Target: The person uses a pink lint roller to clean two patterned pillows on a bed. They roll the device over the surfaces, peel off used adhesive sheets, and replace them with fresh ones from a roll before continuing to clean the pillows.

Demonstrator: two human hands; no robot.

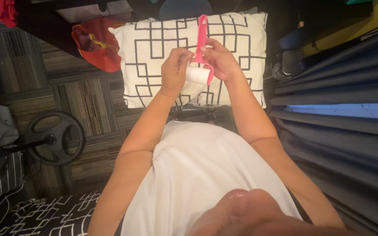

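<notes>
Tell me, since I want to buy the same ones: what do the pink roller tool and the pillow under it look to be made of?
The lint roller, held by the left hand and right hand, looks like smooth moulded pink plastic with a white, probably paper, roll. The pillow seems soft woven fabric, matte white with black printed lines, creased at the edges.

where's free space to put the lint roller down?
Free: the pillow face left of the left hand, and the carpet strip between pillow and round black base. Crowded: red bag at the pillow's top-left corner; both hands, right hand, grip the lint roller.
</notes>
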